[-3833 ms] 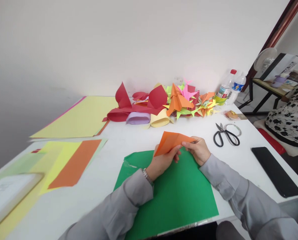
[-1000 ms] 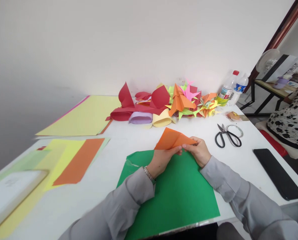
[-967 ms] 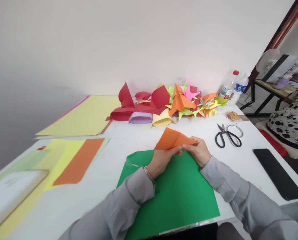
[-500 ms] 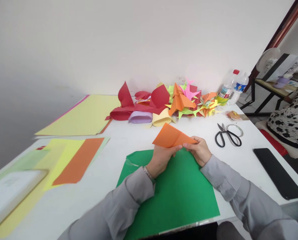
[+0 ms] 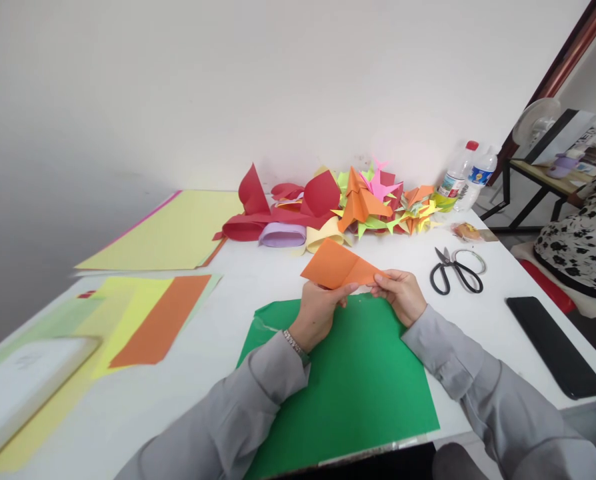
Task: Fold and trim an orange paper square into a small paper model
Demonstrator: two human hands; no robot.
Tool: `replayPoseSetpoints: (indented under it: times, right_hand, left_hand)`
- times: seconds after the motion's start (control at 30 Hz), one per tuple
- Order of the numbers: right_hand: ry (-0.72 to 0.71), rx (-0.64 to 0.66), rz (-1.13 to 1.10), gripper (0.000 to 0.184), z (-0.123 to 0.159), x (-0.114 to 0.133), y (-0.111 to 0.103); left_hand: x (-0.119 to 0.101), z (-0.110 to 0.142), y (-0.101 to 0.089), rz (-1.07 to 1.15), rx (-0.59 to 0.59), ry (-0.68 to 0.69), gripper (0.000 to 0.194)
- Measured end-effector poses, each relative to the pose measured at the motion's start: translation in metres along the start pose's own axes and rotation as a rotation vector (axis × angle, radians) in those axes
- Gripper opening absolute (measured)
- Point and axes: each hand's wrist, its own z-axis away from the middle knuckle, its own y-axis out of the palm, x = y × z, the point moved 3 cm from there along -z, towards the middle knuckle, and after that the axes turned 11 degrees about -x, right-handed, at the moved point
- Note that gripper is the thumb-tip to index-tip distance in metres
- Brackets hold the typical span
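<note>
A folded sheet of orange paper (image 5: 341,265) is held up between my two hands, above the far edge of a green sheet (image 5: 363,380). My left hand (image 5: 322,310) pinches its lower edge, thumb on the near face and fingers behind. At the paper's pointed right end, my right hand (image 5: 401,293) grips the corner between thumb and fingers. A crease runs across the near face of the paper. The fingers behind it are partly hidden.
Folded paper shapes, among them an orange paper plane (image 5: 361,203), lie along the wall. Scissors (image 5: 455,270) and a black phone (image 5: 555,347) are at right, bottles (image 5: 451,180) behind. Coloured sheets (image 5: 148,320) and a white box (image 5: 28,387) lie left. A person (image 5: 583,233) sits at far right.
The orange paper has risen slightly and shifted a little left. My hands have moved a bit farther apart, the right one sliding out along the pointed end.
</note>
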Motion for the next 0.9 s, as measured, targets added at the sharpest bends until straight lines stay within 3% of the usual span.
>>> replayPoseSetpoints:
  times: [0.13, 0.4, 0.9]
  right_hand:
    - [0.008, -0.018, -0.040, 0.024, -0.003, -0.001, -0.003]
    - [0.043, -0.037, -0.090, 0.027, -0.006, 0.000, -0.006]
    - [0.068, 0.037, -0.130, 0.022, -0.006, -0.004, -0.003]
  left_hand:
    - [0.000, -0.002, -0.001, 0.015, -0.037, -0.031, 0.034]
    - [0.005, -0.008, -0.006, 0.023, 0.010, -0.102, 0.029]
    - [0.002, -0.011, -0.008, 0.044, -0.071, -0.083, 0.032]
